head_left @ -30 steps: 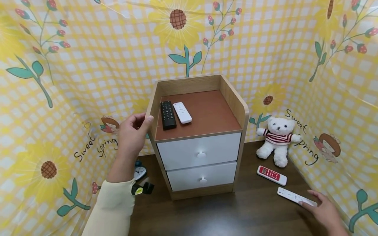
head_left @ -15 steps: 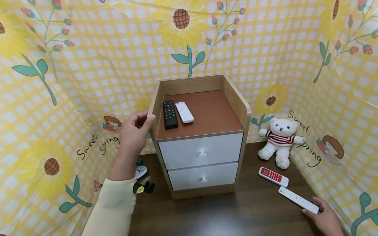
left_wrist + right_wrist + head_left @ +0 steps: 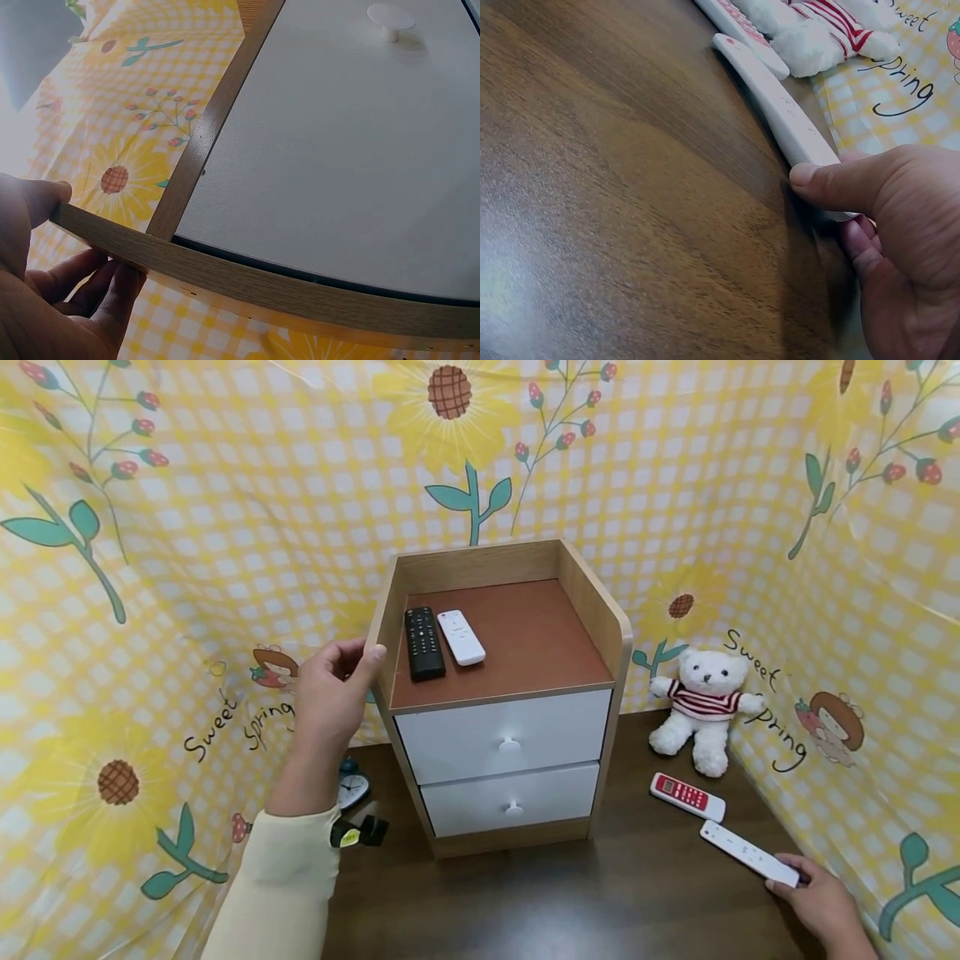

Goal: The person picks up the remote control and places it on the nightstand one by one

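My left hand (image 3: 332, 693) grips the upper left side panel of a small wooden cabinet (image 3: 607, 652). In the left wrist view, the thumb lies on one side of the panel edge (image 3: 97, 225) and the curled fingers on the other. At lower right, my right hand (image 3: 821, 897) pinches the near end of a slim white remote control (image 3: 742, 847). The right wrist view shows the thumb along its side and fingers partly hidden under that end. The remote's far end lies by a white remote with a red face (image 3: 687, 797).
On the cabinet's brown top lie a black remote (image 3: 424, 643) and a white remote (image 3: 461, 637). Two white drawers (image 3: 465, 739) are shut below. A white teddy bear (image 3: 705, 710) sits at right, an alarm clock (image 3: 352, 789) at left. Patterned cloth (image 3: 300, 510) surrounds the floor.
My right hand has shifted to the near end of the slim white remote and taken hold of it. The left hand stays on the cabinet panel. The head view has shifted slightly.
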Tool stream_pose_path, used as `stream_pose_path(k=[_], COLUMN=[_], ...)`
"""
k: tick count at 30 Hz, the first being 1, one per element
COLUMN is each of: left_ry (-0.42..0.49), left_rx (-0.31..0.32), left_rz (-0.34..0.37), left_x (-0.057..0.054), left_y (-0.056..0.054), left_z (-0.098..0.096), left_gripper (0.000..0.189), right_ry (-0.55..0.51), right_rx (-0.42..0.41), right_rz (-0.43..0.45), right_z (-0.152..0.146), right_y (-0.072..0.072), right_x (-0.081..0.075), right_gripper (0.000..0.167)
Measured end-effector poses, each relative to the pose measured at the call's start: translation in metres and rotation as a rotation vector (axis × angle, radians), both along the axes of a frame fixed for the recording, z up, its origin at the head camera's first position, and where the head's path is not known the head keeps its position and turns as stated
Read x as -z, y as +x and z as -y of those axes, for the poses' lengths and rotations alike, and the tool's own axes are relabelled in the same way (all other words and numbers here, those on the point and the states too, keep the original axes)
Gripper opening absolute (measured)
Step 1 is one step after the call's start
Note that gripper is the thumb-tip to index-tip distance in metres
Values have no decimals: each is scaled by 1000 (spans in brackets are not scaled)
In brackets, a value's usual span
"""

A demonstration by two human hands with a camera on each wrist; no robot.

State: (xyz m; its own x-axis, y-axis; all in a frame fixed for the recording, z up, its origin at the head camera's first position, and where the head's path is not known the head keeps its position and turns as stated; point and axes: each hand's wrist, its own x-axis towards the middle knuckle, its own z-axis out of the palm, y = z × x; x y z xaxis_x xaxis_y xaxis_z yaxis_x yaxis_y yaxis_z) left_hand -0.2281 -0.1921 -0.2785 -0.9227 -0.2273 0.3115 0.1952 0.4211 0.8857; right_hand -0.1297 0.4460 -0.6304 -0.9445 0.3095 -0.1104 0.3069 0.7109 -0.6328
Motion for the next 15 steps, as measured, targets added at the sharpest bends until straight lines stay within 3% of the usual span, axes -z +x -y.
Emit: stream_pose_path(k=[9, 12, 15], left_ry=[-13, 1, 10], left_rx=[23, 28, 26], left_rz=[48, 37, 21], left_x=[-2, -2, -3], left_y=[3, 3, 3], left_z=[1, 2, 3], left_gripper=[55, 54, 53], right_ry=[-40, -51, -101], right_rx=[-31, -35, -53], right_rz=[5, -82, -215], right_z=[9, 19, 31], right_y=[1, -5, -14], right_x=[-2, -14, -36], right_gripper=[61, 57, 53])
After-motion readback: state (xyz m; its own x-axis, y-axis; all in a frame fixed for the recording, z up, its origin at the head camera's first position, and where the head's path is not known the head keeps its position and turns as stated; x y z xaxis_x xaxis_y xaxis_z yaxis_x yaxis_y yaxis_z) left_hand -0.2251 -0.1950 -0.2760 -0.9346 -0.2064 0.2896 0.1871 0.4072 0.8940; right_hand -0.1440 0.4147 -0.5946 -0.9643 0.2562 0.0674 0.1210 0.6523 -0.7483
